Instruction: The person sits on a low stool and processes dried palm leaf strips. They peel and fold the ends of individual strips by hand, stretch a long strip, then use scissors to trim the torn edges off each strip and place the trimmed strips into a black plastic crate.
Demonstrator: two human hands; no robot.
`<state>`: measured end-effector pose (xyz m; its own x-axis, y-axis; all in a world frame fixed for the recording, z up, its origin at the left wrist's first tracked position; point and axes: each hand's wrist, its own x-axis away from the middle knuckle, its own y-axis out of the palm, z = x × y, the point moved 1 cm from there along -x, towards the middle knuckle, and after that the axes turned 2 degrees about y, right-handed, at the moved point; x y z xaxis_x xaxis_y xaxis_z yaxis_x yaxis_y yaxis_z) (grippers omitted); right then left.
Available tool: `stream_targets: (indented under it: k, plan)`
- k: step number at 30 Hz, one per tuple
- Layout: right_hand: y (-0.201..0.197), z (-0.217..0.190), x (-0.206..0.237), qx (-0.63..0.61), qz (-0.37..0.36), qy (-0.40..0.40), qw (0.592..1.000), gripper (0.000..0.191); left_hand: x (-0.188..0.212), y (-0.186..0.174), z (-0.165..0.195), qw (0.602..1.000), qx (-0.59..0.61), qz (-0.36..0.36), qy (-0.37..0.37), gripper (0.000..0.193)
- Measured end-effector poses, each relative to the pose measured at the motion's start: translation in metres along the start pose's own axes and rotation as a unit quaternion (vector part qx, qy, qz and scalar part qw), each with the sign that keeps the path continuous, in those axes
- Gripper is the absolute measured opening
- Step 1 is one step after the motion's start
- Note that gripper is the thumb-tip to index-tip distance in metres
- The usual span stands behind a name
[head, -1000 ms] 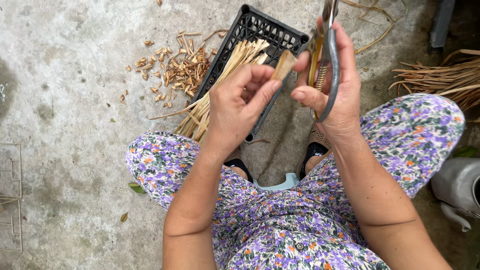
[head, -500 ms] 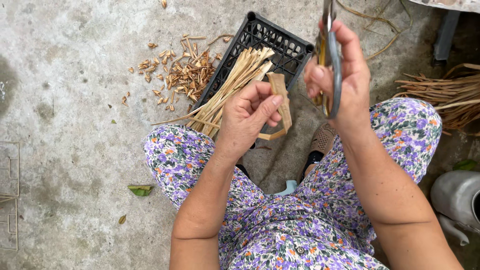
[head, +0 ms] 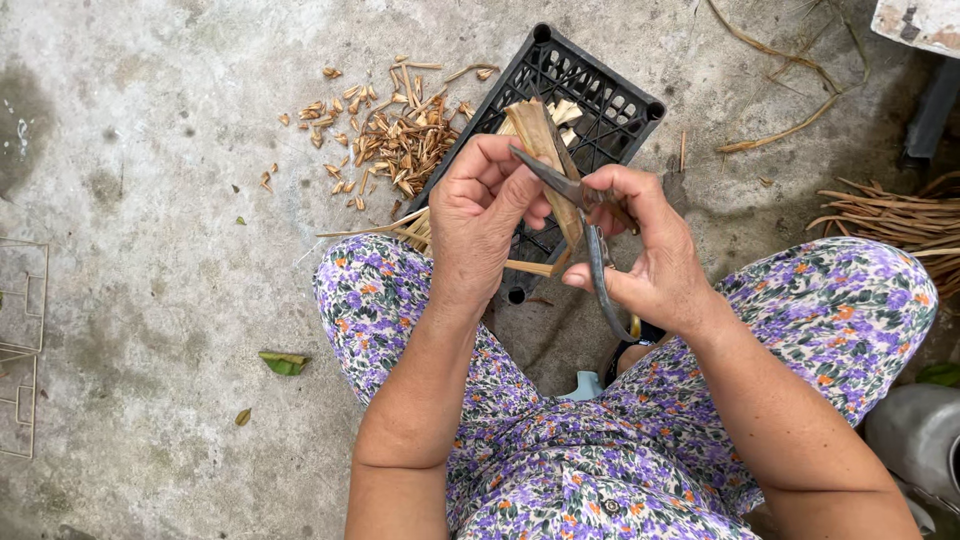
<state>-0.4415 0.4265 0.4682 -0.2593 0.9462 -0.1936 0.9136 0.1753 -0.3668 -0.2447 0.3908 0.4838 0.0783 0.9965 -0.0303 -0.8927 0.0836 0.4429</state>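
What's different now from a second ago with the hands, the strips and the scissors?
The right hand has brought the metal scissors down from above the black plastic crate, and their blades now meet the tan dried-leaf strips. The left hand has lifted those strips upright towards the blades. Each hand keeps its grip; the pile of brown cuttings lies as before.

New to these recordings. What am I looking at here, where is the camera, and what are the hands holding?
There is no machine: a seated person wears a camera on the head, looking down past their lap at a concrete floor. The left hand holds a bundle of dried strips. The right hand holds shears, blades at the bundle. Beyond the hands lies a black crate, with a pile of cut scraps to its left. More dried stalks lie at the right.
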Motion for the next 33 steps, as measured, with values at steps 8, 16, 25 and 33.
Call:
stream_targets:
  k: [8, 16, 25, 33]
  plan:
    - [0.001, -0.002, 0.004, -0.016, 0.013, 0.005, 1.000, 0.080, 0.003, 0.000, -0.003, 0.999, -0.028, 0.000, -0.022, 0.015]
    - [0.005, 0.003, 0.009, 0.008, 0.037, -0.024, 0.999, 0.073, 0.000, 0.000, -0.001, 0.999, -0.040, 0.009, -0.033, 0.015]
    - [0.012, 0.010, 0.010, -0.215, 0.038, 0.056, 0.974, 0.071, 0.002, 0.003, -0.007, 0.998, -0.051, -0.022, -0.037, 0.018]
    - [0.014, 0.012, 0.000, -0.419, 0.027, 0.172, 0.891, 0.070, 0.004, 0.005, -0.001, 0.983, 0.008, -0.166, -0.081, 0.038]
